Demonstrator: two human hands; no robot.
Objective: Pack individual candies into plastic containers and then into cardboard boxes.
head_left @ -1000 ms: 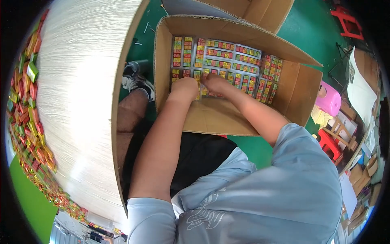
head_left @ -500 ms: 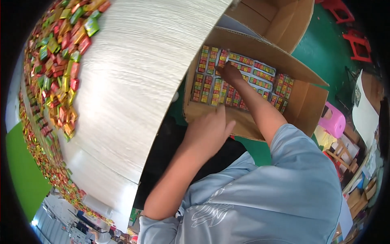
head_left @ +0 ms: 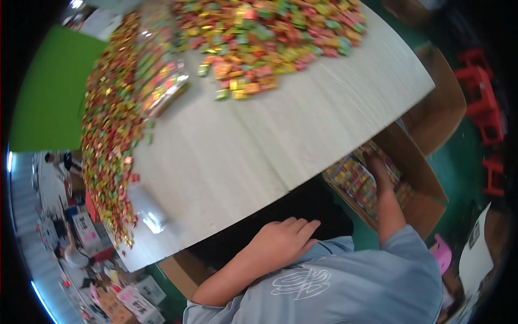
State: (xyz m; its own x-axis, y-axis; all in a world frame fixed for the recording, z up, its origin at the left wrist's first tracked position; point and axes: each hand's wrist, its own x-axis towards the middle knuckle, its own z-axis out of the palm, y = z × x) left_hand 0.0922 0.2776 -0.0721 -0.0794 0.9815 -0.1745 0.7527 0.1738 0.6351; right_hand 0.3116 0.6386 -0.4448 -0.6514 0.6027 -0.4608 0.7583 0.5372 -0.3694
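Down in an open cardboard box (head_left: 426, 175) on the right, my right hand (head_left: 377, 167) reaches among clear packs of small colourful wrapped sweets (head_left: 350, 175). Its fingers are blurred and partly hidden, so whether they grip a pack cannot be made out. My left hand (head_left: 283, 237) hovers before my body, close to the near edge of the pale table (head_left: 243, 146). Its fingers are stretched out and it holds nothing. Dark cloth (head_left: 324, 213) shows under the table edge beyond it.
Loose wrapped sweets (head_left: 270, 32) are heaped on the table's far side, more (head_left: 108, 140) along its left. Between them lies a filled clear pack (head_left: 162, 83). A clear plastic piece (head_left: 144, 208) rests near the left corner. Another carton (head_left: 440, 105) and red stools (head_left: 480, 97) stand right.
My view has swung left, bringing more table and sweets into sight. My left hand has drawn back from the box toward my body. My right hand is still in the box.
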